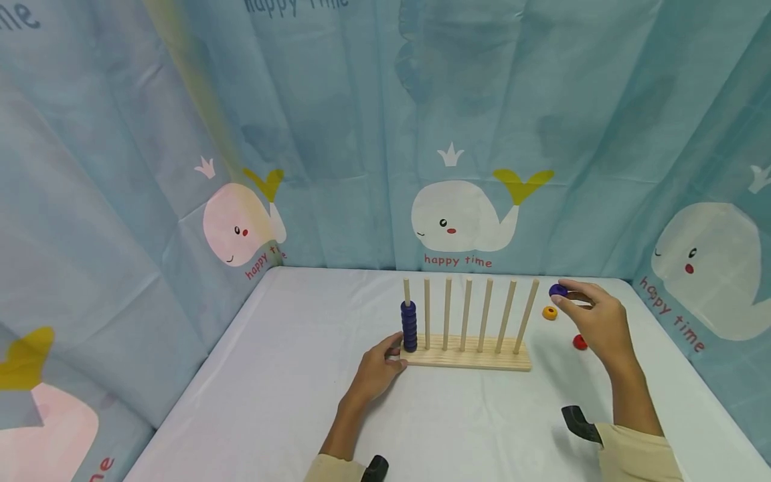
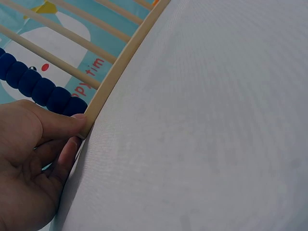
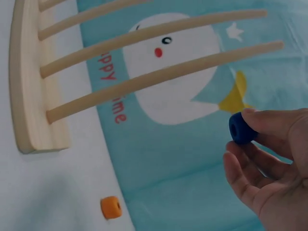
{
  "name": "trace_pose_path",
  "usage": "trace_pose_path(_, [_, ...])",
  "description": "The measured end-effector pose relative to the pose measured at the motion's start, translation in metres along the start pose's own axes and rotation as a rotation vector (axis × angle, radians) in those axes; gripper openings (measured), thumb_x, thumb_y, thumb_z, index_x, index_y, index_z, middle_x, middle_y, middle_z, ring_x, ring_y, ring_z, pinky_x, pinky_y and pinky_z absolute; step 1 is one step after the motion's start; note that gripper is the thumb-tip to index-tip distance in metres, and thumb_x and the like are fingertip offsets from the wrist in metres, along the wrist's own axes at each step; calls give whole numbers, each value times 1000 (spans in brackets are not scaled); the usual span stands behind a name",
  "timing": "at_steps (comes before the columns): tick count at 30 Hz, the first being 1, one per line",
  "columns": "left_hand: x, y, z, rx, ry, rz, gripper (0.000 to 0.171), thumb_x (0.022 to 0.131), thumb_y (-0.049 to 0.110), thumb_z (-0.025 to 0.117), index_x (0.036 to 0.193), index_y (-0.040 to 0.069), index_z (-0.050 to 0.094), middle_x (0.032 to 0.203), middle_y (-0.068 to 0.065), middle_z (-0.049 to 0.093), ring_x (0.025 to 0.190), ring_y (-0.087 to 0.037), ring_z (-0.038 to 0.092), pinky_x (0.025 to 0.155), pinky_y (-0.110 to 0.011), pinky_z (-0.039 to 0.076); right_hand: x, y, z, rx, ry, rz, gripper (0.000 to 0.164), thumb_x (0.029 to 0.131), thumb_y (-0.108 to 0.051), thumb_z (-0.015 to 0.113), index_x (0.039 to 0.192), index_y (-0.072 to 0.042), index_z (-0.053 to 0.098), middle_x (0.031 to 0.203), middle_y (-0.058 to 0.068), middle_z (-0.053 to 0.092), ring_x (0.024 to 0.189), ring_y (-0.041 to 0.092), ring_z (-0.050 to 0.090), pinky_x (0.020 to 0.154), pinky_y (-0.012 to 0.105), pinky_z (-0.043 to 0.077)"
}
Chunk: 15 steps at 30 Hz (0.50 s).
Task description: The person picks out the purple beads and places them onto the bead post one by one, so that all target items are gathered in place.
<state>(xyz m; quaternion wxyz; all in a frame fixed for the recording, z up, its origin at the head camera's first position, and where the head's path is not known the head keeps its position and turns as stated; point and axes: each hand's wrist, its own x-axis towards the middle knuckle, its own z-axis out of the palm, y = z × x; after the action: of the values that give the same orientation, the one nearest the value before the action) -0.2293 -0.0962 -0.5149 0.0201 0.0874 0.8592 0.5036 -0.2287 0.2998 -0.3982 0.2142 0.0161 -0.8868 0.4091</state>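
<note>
A wooden peg stand (image 1: pixel 466 361) with several upright pegs stands on the white table. Its leftmost peg carries a stack of dark blue beads (image 1: pixel 409 328); the other pegs are bare. With thumb and fingers my left hand (image 1: pixel 376 369) grips the left end of the base, seen closely in the left wrist view beside the stacked beads. Raised to the right of the stand, my right hand (image 1: pixel 596 321) pinches a single blue bead (image 3: pixel 242 128) between thumb and fingers. The hole of that bead shows in the right wrist view.
An orange bead (image 1: pixel 549 312) and a red bead (image 1: pixel 579 342) lie on the table (image 1: pixel 289 375) right of the stand, below the right hand. Blue curtains (image 1: pixel 337 134) with printed whales hang behind and at both sides of the table.
</note>
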Motion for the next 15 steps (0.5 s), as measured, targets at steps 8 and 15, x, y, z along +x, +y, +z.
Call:
trace_pose_path(8, [1, -1, -1, -8, 4, 0, 57, 91, 15, 67, 145, 17, 48, 125, -7, 62, 108, -18, 60, 88, -35, 49, 1, -20, 1, 36, 86, -101, 45, 92, -34, 67, 130, -9, 63, 118, 7, 61, 106, 20, 60, 77, 2, 39])
trace_pose_path(15, [0, 1, -1, -24, 1, 10, 57, 91, 15, 68, 144, 16, 48, 123, -9, 63, 106, -20, 61, 88, -38, 50, 4, -40, 0, 77, 135, -173, 40, 91, -28, 70, 128, -13, 65, 113, 4, 63, 101, 0, 55, 81, 5, 41])
